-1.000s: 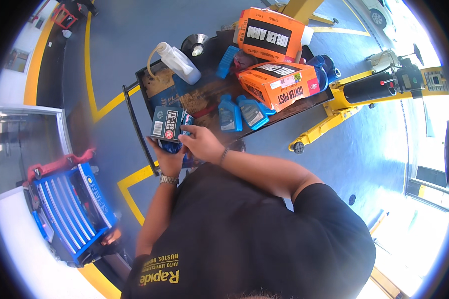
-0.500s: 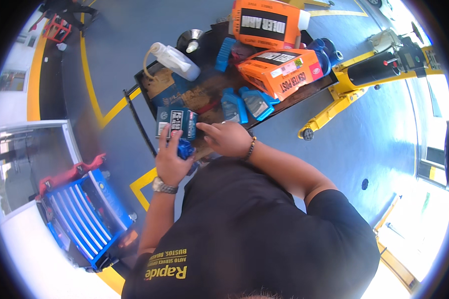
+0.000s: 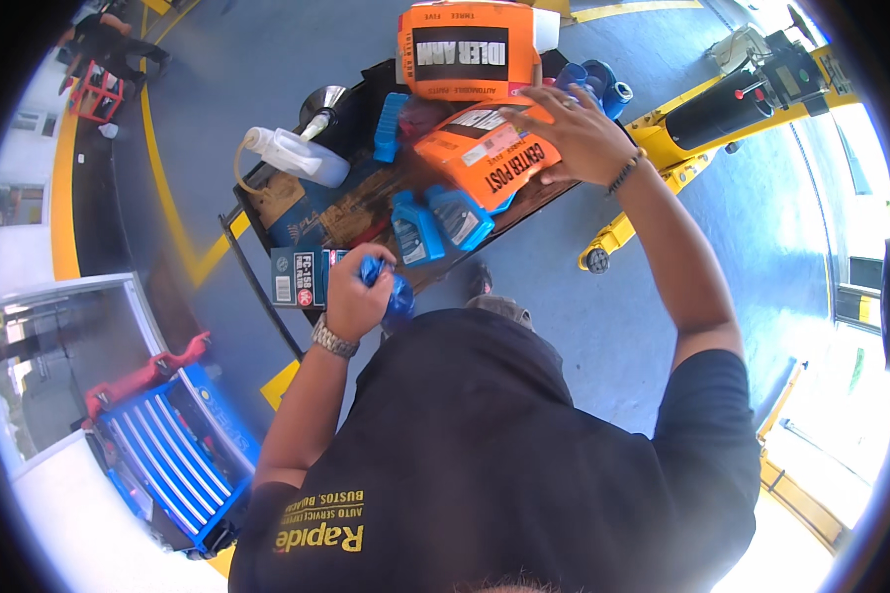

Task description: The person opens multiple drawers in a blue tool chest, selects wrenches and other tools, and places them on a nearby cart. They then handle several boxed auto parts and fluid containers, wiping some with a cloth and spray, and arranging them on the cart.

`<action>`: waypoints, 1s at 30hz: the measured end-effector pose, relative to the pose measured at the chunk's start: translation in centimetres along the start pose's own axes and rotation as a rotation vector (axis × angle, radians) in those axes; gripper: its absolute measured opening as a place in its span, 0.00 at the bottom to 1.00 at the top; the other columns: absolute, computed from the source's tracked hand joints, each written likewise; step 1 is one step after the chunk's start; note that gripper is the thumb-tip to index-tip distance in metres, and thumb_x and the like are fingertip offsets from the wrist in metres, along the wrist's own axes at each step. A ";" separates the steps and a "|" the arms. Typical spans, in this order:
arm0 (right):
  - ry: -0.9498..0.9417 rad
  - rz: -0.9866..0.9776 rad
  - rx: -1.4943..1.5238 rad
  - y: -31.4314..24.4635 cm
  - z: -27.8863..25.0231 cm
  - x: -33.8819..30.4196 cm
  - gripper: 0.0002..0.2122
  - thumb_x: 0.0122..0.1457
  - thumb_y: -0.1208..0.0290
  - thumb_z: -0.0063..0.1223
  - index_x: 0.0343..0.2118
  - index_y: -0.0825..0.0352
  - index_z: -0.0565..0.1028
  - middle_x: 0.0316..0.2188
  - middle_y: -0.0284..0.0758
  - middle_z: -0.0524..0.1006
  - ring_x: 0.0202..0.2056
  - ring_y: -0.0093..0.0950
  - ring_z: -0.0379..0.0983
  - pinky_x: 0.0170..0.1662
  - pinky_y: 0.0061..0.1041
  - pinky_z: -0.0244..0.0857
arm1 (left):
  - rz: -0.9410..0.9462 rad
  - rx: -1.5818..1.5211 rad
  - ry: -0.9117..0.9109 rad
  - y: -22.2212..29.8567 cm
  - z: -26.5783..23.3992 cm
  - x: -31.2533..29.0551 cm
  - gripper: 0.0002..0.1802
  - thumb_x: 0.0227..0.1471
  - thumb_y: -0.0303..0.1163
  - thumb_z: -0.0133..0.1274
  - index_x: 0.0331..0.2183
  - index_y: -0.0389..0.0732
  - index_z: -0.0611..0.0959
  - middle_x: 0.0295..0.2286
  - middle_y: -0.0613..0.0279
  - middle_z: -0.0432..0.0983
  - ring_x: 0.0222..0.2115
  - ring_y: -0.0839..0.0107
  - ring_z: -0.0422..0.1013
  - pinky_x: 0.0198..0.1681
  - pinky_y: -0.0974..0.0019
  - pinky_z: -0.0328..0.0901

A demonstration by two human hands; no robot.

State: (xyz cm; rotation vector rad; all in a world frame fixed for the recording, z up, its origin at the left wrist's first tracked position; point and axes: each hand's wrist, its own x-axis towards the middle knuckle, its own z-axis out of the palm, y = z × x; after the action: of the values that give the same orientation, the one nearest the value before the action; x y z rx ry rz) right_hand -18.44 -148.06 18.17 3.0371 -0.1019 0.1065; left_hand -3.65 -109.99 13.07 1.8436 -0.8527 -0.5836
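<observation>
My left hand (image 3: 359, 296) is closed around a crumpled blue plastic wrapper (image 3: 398, 296) at the near edge of the cart. Right beside that hand lies a dark teal fuel filter box (image 3: 295, 278). Farther right, my right hand (image 3: 588, 136) rests with spread fingers on the right end of an orange parts box (image 3: 480, 148), which sits tilted on the cart. Two blue bottles (image 3: 417, 232) lie just below this box. Behind it stands a second, larger orange box (image 3: 475, 49).
The dark cart (image 3: 351, 212) also carries a white jug with a hose (image 3: 302, 156), a black funnel (image 3: 321, 109) and a blue tray-like piece (image 3: 389, 127). A yellow hoist (image 3: 653, 188) stands right, a blue tool cabinet (image 3: 173, 445) left. Another person (image 3: 114, 44) is far left.
My right hand has moved from beside the fuel filter box up and right onto the orange box. My left hand has left the filter box and closed on the blue wrapper.
</observation>
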 end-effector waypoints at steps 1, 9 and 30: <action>-0.020 -0.058 0.074 0.8 -0.3 0.9 0.50 0.40 0.55 0.79 0.70 0.43 0.63 0.66 0.35 0.65 0.68 0.38 0.60 0.70 0.45 0.56 | -0.026 0.003 0.037 0.3 1.0 0.6 0.04 0.55 0.25 0.61 0.34 0.37 0.83 0.27 0.61 0.81 0.29 0.72 0.77 0.37 0.68 0.70; -0.106 -0.181 0.241 2.9 -2.3 5.5 0.32 0.49 0.55 0.70 0.60 0.54 0.75 0.53 0.35 0.78 0.49 0.40 0.78 0.53 0.39 0.74 | -0.205 -0.144 -0.122 2.4 5.4 3.6 0.09 0.57 0.28 0.63 0.41 0.38 0.85 0.29 0.64 0.81 0.31 0.80 0.75 0.36 0.69 0.71; -0.183 0.172 0.622 7.8 -5.0 15.9 0.33 0.62 0.36 0.55 0.52 0.66 0.81 0.32 0.37 0.81 0.25 0.27 0.82 0.32 0.26 0.78 | 0.504 1.046 0.132 7.9 12.5 17.5 0.30 0.57 0.43 0.56 0.58 0.40 0.77 0.57 0.52 0.73 0.62 0.49 0.62 0.61 0.39 0.59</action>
State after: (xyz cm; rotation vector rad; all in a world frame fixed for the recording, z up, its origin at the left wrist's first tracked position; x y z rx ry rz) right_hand -3.50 -156.31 25.08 3.6458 -0.4174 -0.1604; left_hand -3.73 -132.80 14.97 2.3682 -1.6478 0.4020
